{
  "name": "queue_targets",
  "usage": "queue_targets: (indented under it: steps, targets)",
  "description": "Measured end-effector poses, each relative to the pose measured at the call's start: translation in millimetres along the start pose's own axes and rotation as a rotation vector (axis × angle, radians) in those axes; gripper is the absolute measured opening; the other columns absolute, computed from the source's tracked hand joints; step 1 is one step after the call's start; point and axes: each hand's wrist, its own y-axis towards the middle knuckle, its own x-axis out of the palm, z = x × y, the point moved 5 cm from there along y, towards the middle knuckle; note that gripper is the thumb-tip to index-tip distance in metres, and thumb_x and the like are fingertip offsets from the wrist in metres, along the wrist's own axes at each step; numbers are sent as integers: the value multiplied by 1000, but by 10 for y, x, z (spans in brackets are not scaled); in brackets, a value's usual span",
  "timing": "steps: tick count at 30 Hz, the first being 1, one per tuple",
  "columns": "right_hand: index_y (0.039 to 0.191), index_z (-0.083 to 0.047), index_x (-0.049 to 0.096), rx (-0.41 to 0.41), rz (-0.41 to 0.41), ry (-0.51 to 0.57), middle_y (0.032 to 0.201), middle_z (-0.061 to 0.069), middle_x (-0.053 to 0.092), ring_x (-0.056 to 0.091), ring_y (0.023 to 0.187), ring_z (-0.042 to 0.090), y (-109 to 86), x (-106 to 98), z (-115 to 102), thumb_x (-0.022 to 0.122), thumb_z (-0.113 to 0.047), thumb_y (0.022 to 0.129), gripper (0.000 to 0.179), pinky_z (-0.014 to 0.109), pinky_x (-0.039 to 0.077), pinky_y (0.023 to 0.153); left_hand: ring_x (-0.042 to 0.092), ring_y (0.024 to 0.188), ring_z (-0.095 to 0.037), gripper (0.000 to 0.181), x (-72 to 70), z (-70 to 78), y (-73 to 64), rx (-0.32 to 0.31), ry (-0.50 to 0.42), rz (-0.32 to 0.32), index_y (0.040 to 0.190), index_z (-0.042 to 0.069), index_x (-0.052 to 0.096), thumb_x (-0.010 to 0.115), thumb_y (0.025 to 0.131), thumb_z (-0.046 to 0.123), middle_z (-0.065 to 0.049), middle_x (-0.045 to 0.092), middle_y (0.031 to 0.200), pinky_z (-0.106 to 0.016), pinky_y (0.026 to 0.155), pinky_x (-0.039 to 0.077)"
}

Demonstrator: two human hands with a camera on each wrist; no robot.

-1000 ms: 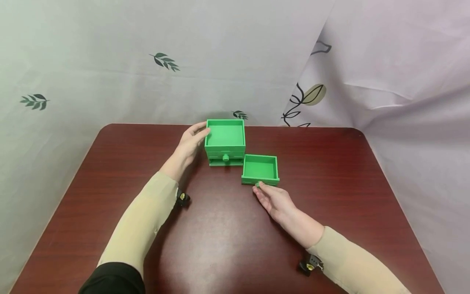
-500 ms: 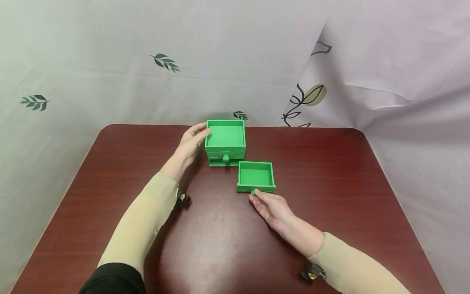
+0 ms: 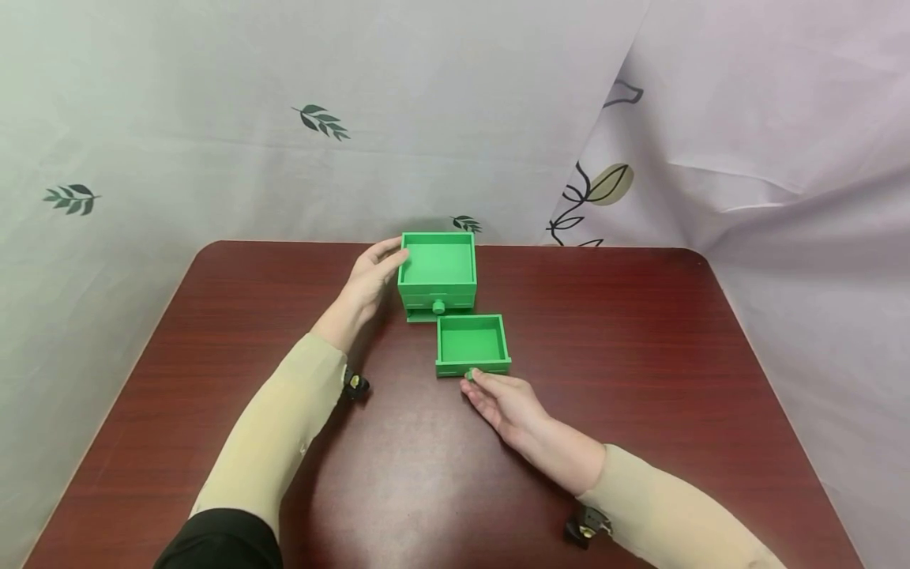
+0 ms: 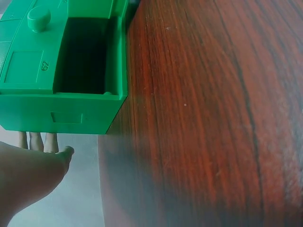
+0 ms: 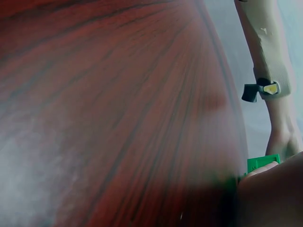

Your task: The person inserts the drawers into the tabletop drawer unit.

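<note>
A small green drawer cabinet stands near the table's far edge, with a shallow tray-like top and a round knob on its closed drawer. The dark lower slot shows in the left wrist view. My left hand holds the cabinet's left side, thumb at the top rim and fingers along the side. With my right hand I pinch the knob of a loose green drawer, which sits in front of the cabinet, a little to its right. In the right wrist view my right hand mostly hides the green pieces.
The dark red wooden table has rounded far corners. Behind it hangs a pale cloth with leaf prints. Straps with small black devices sit on both forearms.
My right hand has drawn the loose drawer toward me and then left, so its back edge now overlaps the cabinet's lower front. My left hand and the cabinet stay put.
</note>
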Motion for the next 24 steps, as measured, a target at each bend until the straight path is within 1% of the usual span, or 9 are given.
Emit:
queue_targets:
  steps: [4, 7, 12, 16, 19, 24]
  targets:
    - [105, 3, 69, 4, 5, -4, 82, 1, 75, 74, 79, 6, 20, 56, 38, 57, 2, 107, 12, 14, 61, 77, 61, 105, 0, 56, -5, 4, -4, 0, 1, -2, 158, -5, 43, 60, 107, 9, 11, 62, 117, -20, 109, 46]
    - [107, 4, 68, 6, 9, -1, 83, 2, 75, 74, 79, 6, 32, 95, 65, 57, 3, 107, 11, 14, 61, 77, 61, 104, 0, 56, -8, 7, -12, -3, 11, -2, 158, -4, 43, 60, 107, 10, 12, 62, 116, -21, 109, 46]
    - [103, 2, 69, 7, 9, 16, 83, 3, 76, 75, 80, 7, 44, 159, 88, 59, 3, 106, 10, 15, 62, 78, 60, 103, 0, 57, -20, -1, -14, -5, 22, -4, 159, -4, 43, 61, 107, 11, 13, 62, 114, -22, 109, 45]
    - [102, 2, 69, 9, -1, 20, 83, 4, 76, 75, 80, 8, 49, 202, 100, 60, 3, 106, 10, 15, 62, 77, 61, 104, 0, 57, -23, -5, -16, -5, 24, -1, 159, -3, 43, 61, 107, 12, 13, 62, 115, -24, 112, 44]
    - [104, 3, 69, 12, -3, 15, 84, 4, 76, 75, 80, 7, 57, 228, 113, 60, 4, 105, 9, 15, 62, 77, 60, 104, 0, 57, -22, -7, -15, -7, 26, 0, 159, -2, 43, 61, 107, 12, 12, 62, 115, -25, 113, 43]
    - [110, 6, 68, 11, -2, 10, 84, 4, 75, 75, 79, 7, 77, 272, 132, 60, 3, 105, 10, 15, 61, 76, 59, 101, -1, 57, -11, -3, -11, -6, 29, 0, 159, 0, 44, 62, 107, 13, 12, 63, 115, -24, 108, 44]
